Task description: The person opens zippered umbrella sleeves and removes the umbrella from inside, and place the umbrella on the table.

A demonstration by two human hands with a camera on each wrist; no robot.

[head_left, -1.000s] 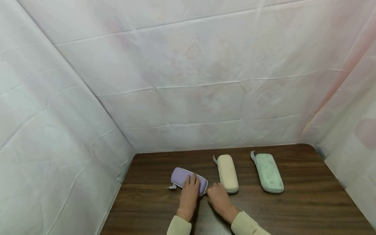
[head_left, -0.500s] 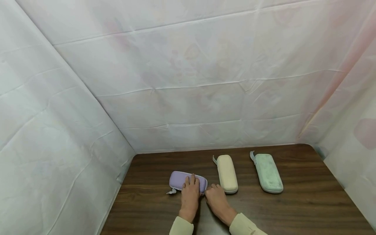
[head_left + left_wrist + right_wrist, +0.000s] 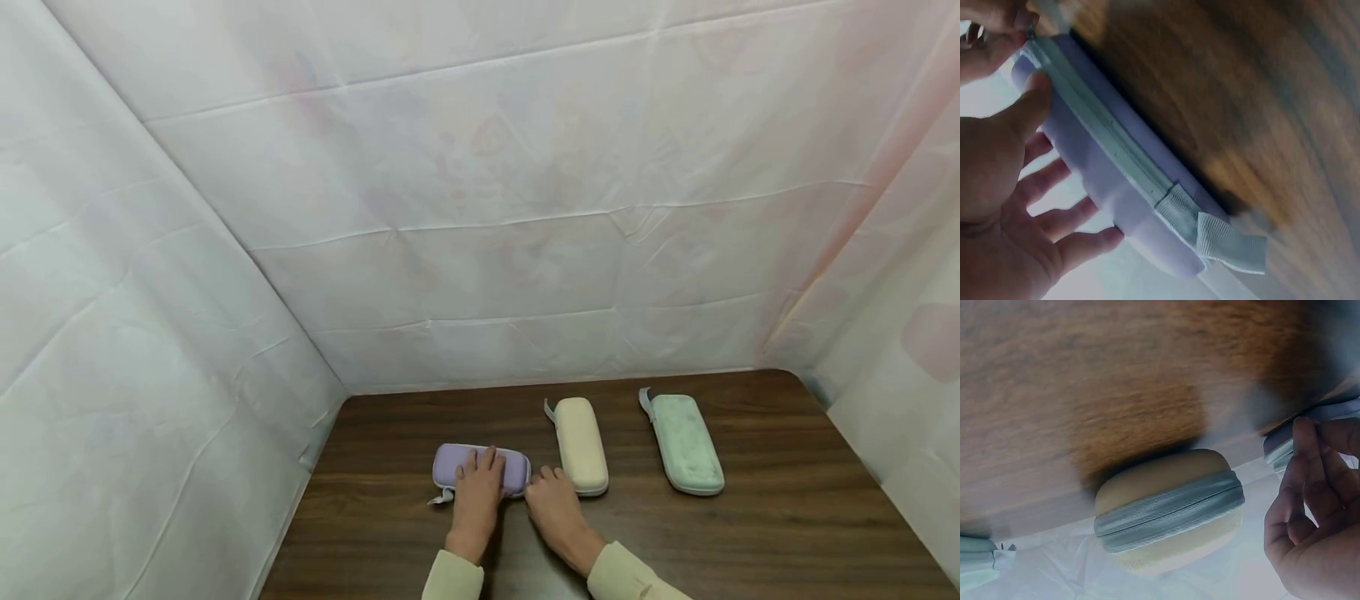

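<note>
Through my head view, the purple case [image 3: 453, 460] lies flat on the wooden table [image 3: 397, 421], left of the cream case [image 3: 581, 442], with the left hand [image 3: 477, 492], fingers extended, resting on it. Only my left wrist view shows the thumb [image 3: 1032, 103] against its zippered side and the right hand [image 3: 553, 508] pinching a tiny zipper pull [image 3: 1031, 31]. My right wrist view reveals the cream case's grey zipper band [image 3: 1169, 509].

No readable lettering, numbers or signs.
Nothing legible on the purple oblong fabric case with grey zip band [image 3: 452, 465], the cream oblong fabric case [image 3: 581, 446] or the mint-green oblong fabric case [image 3: 686, 442]. Pale, wrinkled white sheet [image 3: 480, 275]: faint pinkish printed marks, too blurred to tell as text.
</note>
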